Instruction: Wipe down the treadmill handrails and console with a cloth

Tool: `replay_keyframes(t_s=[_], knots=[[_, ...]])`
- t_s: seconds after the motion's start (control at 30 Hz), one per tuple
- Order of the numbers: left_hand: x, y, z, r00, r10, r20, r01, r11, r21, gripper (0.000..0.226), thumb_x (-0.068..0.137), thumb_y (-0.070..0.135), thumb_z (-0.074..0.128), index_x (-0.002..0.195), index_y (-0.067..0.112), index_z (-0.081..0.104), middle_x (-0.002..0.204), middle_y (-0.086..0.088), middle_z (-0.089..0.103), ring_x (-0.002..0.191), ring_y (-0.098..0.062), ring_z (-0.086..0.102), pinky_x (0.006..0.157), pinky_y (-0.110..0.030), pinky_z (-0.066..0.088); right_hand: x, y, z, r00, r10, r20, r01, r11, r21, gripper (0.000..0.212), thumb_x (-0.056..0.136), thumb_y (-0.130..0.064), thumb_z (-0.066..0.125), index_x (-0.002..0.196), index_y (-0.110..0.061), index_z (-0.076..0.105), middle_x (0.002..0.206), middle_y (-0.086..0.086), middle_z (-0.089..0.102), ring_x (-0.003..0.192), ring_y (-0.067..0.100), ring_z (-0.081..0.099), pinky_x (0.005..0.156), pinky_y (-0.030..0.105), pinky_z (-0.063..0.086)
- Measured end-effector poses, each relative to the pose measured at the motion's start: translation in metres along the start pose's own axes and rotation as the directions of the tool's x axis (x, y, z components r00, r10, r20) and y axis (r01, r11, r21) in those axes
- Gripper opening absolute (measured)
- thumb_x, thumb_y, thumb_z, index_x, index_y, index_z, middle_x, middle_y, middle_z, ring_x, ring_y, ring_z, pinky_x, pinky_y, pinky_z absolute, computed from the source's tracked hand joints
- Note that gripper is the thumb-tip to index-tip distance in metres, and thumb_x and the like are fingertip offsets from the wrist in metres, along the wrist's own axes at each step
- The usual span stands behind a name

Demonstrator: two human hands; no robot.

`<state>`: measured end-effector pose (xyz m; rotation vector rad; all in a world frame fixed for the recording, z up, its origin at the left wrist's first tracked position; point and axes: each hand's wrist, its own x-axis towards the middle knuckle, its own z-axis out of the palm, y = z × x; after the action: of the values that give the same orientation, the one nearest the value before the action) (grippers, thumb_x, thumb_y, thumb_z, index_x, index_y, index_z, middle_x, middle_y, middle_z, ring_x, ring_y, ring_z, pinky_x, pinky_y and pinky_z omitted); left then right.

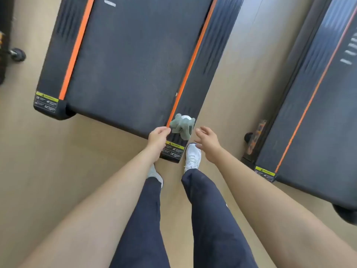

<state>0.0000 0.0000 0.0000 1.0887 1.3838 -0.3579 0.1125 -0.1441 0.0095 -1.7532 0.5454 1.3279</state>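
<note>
Tan floor, second treadmill right, caster wheel left

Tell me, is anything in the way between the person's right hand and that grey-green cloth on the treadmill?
Nothing visible is. The right hand hovers open just right of the cloth on the treadmill's side rail, a bare gap between them. The left hand is at the cloth's far side, and a white object peeks from behind it.

The cloth is showing grey-green, the treadmill black with orange stripes and yellow-green warning labels, the shoes white, the trousers navy.
</note>
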Motion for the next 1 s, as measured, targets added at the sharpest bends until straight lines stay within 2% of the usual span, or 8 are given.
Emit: replay_keyframes(t_s=[0.1,0.17,0.23,0.4,0.57,0.73,0.93,1.0], knots=[[0.033,0.008,0.006,1.000,-0.015,0.024,0.015,1.000,0.020,0.042,0.101,0.038,0.057,0.139,0.021,0.054,0.121,0.000,0.061,0.108,-0.015,0.058,0.093,-0.033,0.050,0.032,-0.007,0.008,0.998,0.064,0.003,-0.063,0.987,0.146,0.063,0.103,-0.024,0.054,0.158,-0.014,0.024,0.133,0.006,0.056,0.135,0.045,0.042,0.109,0.056,0.039],[0.050,0.010,0.011,0.998,-0.007,0.066,0.006,1.000,0.024,0.048,0.100,0.037,0.060,0.144,0.018,0.052,0.133,-0.004,0.060,0.122,-0.019,0.056,0.107,-0.039,0.046,0.051,-0.011,0.011,0.996,0.089,0.028,-0.093,0.983,0.157,0.061,0.103,-0.026,0.055,0.156,-0.016,0.027,0.133,0.010,0.056,0.128,0.040,0.054,0.106,0.054,0.045],[0.060,0.011,0.012,0.996,0.016,0.088,-0.022,0.998,0.064,0.040,0.099,0.030,0.063,0.136,0.017,0.060,0.129,-0.004,0.065,0.118,-0.020,0.061,0.101,-0.033,0.048,0.062,-0.014,0.013,0.997,0.069,0.026,-0.071,0.993,0.093,0.053,0.101,-0.024,0.057,0.150,-0.013,0.039,0.128,0.016,0.059,0.109,0.034,0.066,0.101,0.048,0.052],[0.046,0.018,0.009,0.996,0.089,-0.020,-0.085,0.984,0.155,0.012,0.094,0.019,0.071,0.105,0.020,0.068,0.104,-0.001,0.072,0.096,-0.017,0.067,0.082,-0.029,0.052,0.046,-0.028,0.007,0.992,-0.094,-0.079,0.082,0.987,-0.135,0.010,0.092,0.001,0.064,0.088,-0.008,0.065,0.085,0.007,0.066,0.064,0.013,0.061,0.058,0.017,0.053],[-0.004,0.047,-0.001,0.979,0.185,-0.084,-0.164,0.963,0.216,0.005,0.094,0.020,0.070,0.098,0.023,0.067,0.100,0.007,0.069,0.100,-0.014,0.065,0.088,-0.029,0.051,-0.003,-0.043,-0.010,0.990,-0.134,-0.054,0.124,0.980,-0.156,0.012,0.087,0.000,0.063,0.079,-0.009,0.063,0.079,0.007,0.063,0.071,0.017,0.056,0.063,0.024,0.050],[-0.084,0.098,-0.016,0.936,0.351,-0.019,-0.338,0.912,0.233,0.005,0.093,0.016,0.070,0.098,0.018,0.069,0.098,0.007,0.074,0.093,-0.003,0.068,0.083,-0.023,0.053,-0.082,-0.071,-0.030,0.958,-0.282,0.047,0.286,0.952,-0.114,0.015,0.081,0.004,0.066,0.074,-0.005,0.058,0.085,0.008,0.068,0.079,0.013,0.065,0.065,0.014,0.052],[-0.185,0.169,-0.025,0.808,0.585,0.077,-0.570,0.740,0.358,0.010,0.091,0.018,0.073,0.095,0.026,0.069,0.096,0.014,0.071,0.095,0.003,0.063,0.081,-0.013,0.046,-0.166,-0.120,-0.058,0.825,-0.524,0.214,0.565,0.785,-0.256,0.021,0.073,-0.005,0.073,0.075,-0.019,0.057,0.110,-0.005,0.070,0.091,0.008,0.065,0.080,0.029,0.050],[-0.217,0.191,-0.024,0.745,0.653,0.136,-0.648,0.661,0.378,0.012,0.091,0.016,0.074,0.094,0.027,0.070,0.095,0.017,0.071,0.097,0.002,0.063,0.084,-0.013,0.045,-0.190,-0.140,-0.064,0.770,-0.595,0.230,0.638,0.713,-0.290,0.023,0.073,-0.011,0.078,0.086,-0.021,0.061,0.107,-0.010,0.070,0.097,0.006,0.064,0.083,0.022,0.048]])
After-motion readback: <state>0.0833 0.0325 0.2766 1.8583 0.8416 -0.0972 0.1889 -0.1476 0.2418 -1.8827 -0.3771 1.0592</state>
